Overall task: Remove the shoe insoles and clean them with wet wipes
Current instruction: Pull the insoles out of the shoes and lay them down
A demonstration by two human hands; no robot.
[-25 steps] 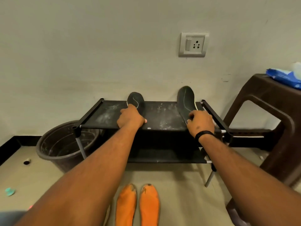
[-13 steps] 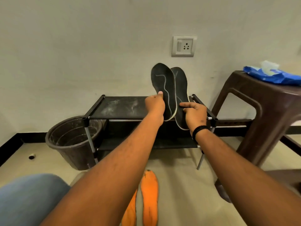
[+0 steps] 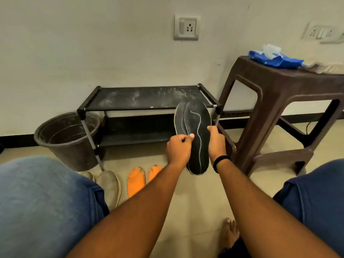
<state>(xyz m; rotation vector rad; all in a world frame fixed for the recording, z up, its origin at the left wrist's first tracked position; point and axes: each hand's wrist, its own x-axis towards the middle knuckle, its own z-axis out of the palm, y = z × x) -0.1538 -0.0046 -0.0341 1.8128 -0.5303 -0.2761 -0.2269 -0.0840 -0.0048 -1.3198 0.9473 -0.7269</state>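
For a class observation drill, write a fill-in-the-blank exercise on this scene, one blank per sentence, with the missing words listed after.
1. Both hands, the left hand and the right hand, hold two black ____ stacked together.
2. The blue wipes pack lies on the brown ____.
3. Left of the rack stands a dark ____.
4. The pair of insoles lying on the floor is coloured ____.

Missing words: insoles; stool; bucket; orange

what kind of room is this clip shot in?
Probably a home entryway or utility corner. A low black two-tier shoe rack stands against a plain wall with a white switch-and-socket plate; a dark plastic bucket and orange insoles sit on the tiled floor.
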